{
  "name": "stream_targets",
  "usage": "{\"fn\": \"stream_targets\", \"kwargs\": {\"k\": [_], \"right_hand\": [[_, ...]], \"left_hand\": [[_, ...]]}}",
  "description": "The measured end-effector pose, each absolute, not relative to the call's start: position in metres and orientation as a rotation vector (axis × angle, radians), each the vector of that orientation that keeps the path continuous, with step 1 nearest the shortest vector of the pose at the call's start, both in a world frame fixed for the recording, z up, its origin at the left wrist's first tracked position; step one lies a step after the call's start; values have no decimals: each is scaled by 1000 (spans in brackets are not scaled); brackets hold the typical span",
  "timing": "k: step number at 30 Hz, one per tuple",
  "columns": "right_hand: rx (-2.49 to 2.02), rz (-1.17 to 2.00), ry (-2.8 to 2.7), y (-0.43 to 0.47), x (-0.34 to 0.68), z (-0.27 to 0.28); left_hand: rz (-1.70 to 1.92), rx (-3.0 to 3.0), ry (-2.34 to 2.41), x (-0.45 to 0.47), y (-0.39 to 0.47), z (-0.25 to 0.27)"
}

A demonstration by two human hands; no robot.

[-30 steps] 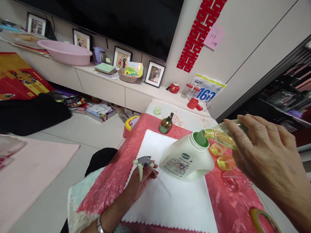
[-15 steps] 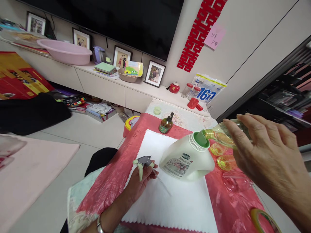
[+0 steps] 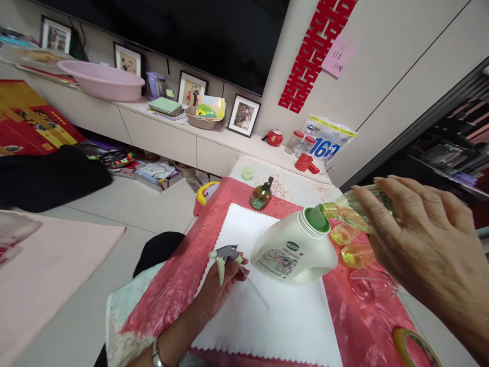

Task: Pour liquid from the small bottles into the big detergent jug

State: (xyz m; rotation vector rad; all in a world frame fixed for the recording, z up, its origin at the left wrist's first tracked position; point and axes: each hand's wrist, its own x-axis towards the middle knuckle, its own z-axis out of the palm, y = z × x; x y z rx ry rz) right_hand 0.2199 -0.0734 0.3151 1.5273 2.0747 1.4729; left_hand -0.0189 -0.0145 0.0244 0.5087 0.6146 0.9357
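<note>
Left hand (image 3: pixel 222 279): grips grey trigger sprayer (image 3: pixel 227 253), tube over white mat (image 3: pixel 263 331).
Right hand (image 3: pixel 424 244): clasps tilted clear bottle (image 3: pixel 354 215), neck at jug's mouth.
White jug (image 3: pixel 296 255): on mat, between hands; label lettering too small for me.
Crowding jug's right: yellow-tinted containers (image 3: pixel 353 256).
Beyond mat: pump bottle (image 3: pixel 261 198).
Writing: "160" on plastic pack (image 3: pixel 326 145); scrawl on pink note (image 3: pixel 338 56).

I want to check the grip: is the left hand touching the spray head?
Touching. The head view shows the left hand closed around the lower part of the spray head.
</note>
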Motion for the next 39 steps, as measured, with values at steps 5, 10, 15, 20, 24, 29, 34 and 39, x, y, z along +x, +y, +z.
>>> {"fn": "stream_targets", "kwargs": {"k": [5,10,15,20,24,29,34,39], "right_hand": [[1564,1436,2062,-74,218,317],[1539,1430,2072,-74,219,319],[1511,1453,2095,-73,218,320],[1568,1410,2098,-73,215,319],[1576,1411,2102,-74,216,321],[1489,1461,2098,-74,217,322],[1480,1448,2103,-73,216,323],[1418,1445,2076,-73,216,325]], "left_hand": [[940,505,618,-18,-14,22],[945,501,611,-18,-14,22],[942,505,607,-18,-14,22],[944,513,601,-19,-15,21],[950,517,604,-19,-15,20],[950,516,608,-18,-14,21],[947,506,611,-18,-14,22],[944,508,612,-18,-15,23]]}}
